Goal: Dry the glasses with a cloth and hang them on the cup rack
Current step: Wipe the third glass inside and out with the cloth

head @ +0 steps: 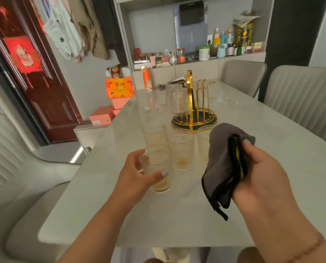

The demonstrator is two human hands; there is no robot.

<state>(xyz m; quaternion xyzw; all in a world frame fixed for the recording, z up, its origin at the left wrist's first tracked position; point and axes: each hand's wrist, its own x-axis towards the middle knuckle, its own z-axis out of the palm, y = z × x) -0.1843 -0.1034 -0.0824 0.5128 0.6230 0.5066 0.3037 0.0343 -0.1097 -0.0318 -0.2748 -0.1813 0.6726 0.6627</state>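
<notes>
My left hand (pixel 133 175) grips a ribbed clear glass (pixel 157 168) that stands upright on the pale table (pixel 177 215). Three more upright glasses stand just behind it: one at the left (pixel 154 134), one in the middle (pixel 181 149), and one at the right (pixel 203 145) half hidden by the cloth. My right hand (pixel 261 173) holds a folded grey cloth (pixel 223 164) with black trim above the table. Farther back stands the gold cup rack (pixel 194 103); two glasses (pixel 179 100) hang upside down on its left pegs, and its right pegs are bare.
Grey chairs (pixel 302 99) stand along the table's right side and another at the left (pixel 10 168). An orange bottle (pixel 147 78), keys and papers lie at the table's far end. A shelf (pixel 196 54) with jars and bottles fills the back wall.
</notes>
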